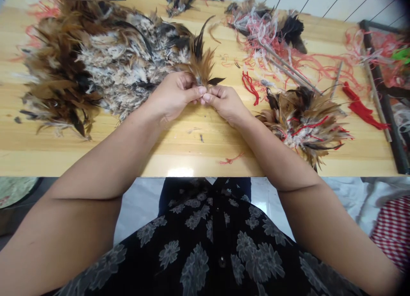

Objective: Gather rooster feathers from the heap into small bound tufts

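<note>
Brown and black feathers (pixel 205 63) fan upward in a small bunch from between my two hands. My left hand (pixel 175 93) is closed, thumb and fingers pinching the bunch near its base. Close against it, my right hand (pixel 226 100) is also closed in a pinch at the lower end of the bunch; the quill ends are mostly hidden by the fingertips. Behind and left of my left hand lies a big pile of loose feathers (pixel 118 65), fluffy grey-white in the middle. A heap of feather bunches bound with red yarn (pixel 297 133) sits right of my right forearm.
Red yarn strands (pixel 250 87) and a thicker red yarn bundle (pixel 363 106) lie on the wooden table (pixel 179 146). Pink and white plastic strings (pixel 256 29) tangle with thin sticks (pixel 288 67) at the back. A dark-framed rack (pixel 381 82) stands at the right edge.
</note>
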`<act>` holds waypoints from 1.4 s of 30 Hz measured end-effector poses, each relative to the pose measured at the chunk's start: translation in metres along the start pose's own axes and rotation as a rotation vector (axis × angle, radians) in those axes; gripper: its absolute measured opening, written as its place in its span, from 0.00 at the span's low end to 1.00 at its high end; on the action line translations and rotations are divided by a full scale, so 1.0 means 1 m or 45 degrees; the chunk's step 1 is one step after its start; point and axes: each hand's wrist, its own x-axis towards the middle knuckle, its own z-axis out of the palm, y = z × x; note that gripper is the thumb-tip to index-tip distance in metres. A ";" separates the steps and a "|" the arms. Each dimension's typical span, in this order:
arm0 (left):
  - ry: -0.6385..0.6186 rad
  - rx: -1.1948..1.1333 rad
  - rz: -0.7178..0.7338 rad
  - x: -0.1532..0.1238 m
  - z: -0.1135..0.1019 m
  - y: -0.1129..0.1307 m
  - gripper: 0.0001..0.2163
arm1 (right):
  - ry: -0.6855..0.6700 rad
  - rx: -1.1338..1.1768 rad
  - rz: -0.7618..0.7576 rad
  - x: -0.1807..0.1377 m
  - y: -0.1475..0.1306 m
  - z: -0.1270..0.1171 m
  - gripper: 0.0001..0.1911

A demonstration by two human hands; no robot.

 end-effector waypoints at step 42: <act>-0.135 1.537 -0.448 -0.027 -0.034 0.121 0.08 | 0.293 -0.052 0.136 -0.005 -0.014 0.007 0.26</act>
